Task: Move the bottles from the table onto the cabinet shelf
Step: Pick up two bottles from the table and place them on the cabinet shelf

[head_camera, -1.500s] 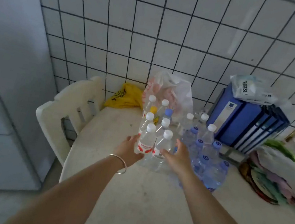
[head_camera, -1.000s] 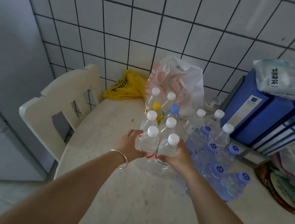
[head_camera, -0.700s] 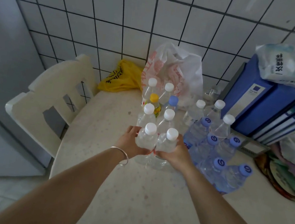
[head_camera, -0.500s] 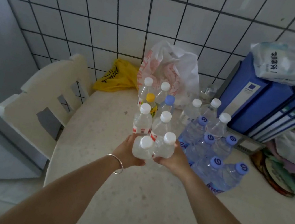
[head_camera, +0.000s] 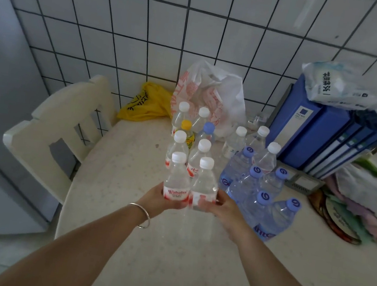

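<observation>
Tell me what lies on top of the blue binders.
A white plastic packet with dark printed characters lies across the tops of the blue binders. Its contents cannot be seen, and it hides part of the binders' tops.

Blue binders (head_camera: 314,138) against the tiled wall (head_camera: 152,16) (a chair (head_camera: 59,124) opposite).

White tiled wall (head_camera: 128,13) with dark grout behind a pale speckled table (head_camera: 128,183); cream chair (head_camera: 58,134) at its left edge; dim light.
</observation>
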